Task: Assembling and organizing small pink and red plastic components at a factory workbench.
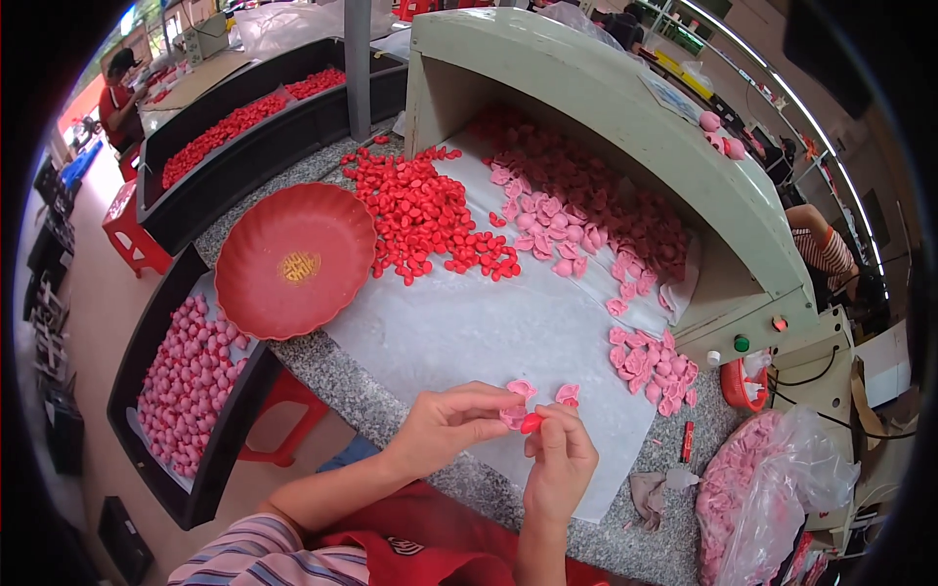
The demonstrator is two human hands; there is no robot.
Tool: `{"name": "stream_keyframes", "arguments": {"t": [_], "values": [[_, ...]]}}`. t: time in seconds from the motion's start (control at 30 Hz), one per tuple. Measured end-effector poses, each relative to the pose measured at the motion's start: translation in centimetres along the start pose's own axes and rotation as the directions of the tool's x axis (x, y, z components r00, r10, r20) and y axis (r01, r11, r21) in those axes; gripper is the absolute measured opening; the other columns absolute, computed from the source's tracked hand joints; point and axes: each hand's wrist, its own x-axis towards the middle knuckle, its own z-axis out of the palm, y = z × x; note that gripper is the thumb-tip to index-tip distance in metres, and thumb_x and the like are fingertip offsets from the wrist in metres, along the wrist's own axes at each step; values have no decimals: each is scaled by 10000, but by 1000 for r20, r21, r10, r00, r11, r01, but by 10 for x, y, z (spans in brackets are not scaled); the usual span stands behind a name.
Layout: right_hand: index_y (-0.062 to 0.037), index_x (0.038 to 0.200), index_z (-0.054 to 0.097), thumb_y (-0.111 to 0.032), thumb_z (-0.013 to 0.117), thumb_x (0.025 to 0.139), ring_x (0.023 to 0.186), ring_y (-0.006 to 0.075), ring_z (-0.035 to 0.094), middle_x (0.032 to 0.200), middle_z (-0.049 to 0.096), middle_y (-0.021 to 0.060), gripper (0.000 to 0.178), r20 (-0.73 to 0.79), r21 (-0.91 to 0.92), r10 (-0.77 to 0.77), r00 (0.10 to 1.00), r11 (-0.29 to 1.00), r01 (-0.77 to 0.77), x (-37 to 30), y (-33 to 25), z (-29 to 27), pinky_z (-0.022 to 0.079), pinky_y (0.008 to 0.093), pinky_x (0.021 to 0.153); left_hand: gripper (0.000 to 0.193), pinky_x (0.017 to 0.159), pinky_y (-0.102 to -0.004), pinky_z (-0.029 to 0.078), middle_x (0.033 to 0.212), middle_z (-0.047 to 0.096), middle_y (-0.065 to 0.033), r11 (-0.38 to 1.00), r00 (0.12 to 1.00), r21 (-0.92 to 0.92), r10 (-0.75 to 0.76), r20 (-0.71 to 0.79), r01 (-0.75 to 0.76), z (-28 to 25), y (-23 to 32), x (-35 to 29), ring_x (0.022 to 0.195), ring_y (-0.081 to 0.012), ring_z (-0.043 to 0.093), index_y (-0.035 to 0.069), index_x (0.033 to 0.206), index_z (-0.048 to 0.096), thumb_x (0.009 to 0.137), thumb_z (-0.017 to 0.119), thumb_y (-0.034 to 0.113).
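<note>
My left hand (442, 428) pinches a pink, petal-like cupped piece (511, 418) between thumb and fingers. Right beside it, my right hand (559, 465) grips a small glossy red oval piece (532, 423) at its fingertips. The two pieces meet or nearly meet; I cannot tell whether one is inside the other. Just beyond my fingers are two more pink cupped pieces (522, 389), on or just above the white sheet (430, 322). A heap of red oval pieces (415, 210) lies farther off, and pink cupped pieces (557, 230) are piled to its right.
A beige metal hood (586, 59) arches over the far piles. At left sit a red scalloped bowl (293, 225) and a black tray (256, 391) of pink-and-red balls (191, 381). A plastic bag (772, 479) of pink pieces is at right, near a red marker-like tube (687, 441).
</note>
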Motion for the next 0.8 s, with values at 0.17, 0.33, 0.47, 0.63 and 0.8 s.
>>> {"name": "stream_keyframes", "arguments": {"t": [0.17, 0.33, 0.47, 0.63, 0.8], "values": [[30, 907, 612, -60, 550, 849, 612, 70, 456, 828, 535, 25, 124, 19, -40, 8, 1000, 999, -7, -2, -1, -2, 348, 190, 506, 286, 799, -242, 472, 1081, 574, -121, 996, 997, 46, 72, -31, -71, 7, 0, -1, 974, -158, 564, -28, 1084, 583, 800, 572, -62], [27, 930, 593, -12, 621, 783, 658, 62, 474, 827, 542, 15, 155, 170, -191, 56, 984, 981, -23, 3, -20, -14, 368, 189, 526, 262, 771, -248, 473, 1014, 589, -103, 999, 998, -44, -2, -65, -1, 7, -1, 3, 935, -155, 573, -27, 1058, 597, 798, 580, -54], [18, 904, 575, 34, 712, 665, 659, 60, 490, 804, 541, 18, 276, 348, -491, 90, 933, 865, 100, 7, -30, -19, 399, 191, 561, 255, 777, -262, 473, 955, 595, -99, 994, 995, 106, 21, 98, -31, 0, 6, 2, 887, -146, 578, -27, 1057, 596, 802, 589, -31], [-15, 791, 544, 13, 692, 701, 638, 115, 488, 765, 539, 52, 175, 217, -578, -155, 964, 775, 254, -12, -32, -2, 416, 228, 582, 229, 770, -253, 474, 941, 586, -91, 996, 997, 91, -34, 76, 27, 9, 14, -3, 877, -135, 580, -20, 1040, 598, 814, 595, 13], [-21, 907, 539, -35, 752, 677, 729, 118, 494, 857, 557, 44, 313, 199, -598, -148, 969, 764, 240, -27, -16, -3, 431, 241, 668, 211, 716, -268, 491, 903, 580, -105, 948, 997, 310, 67, 33, -74, 10, 13, -13, 792, -172, 607, 31, 1009, 615, 821, 608, 125]]}}
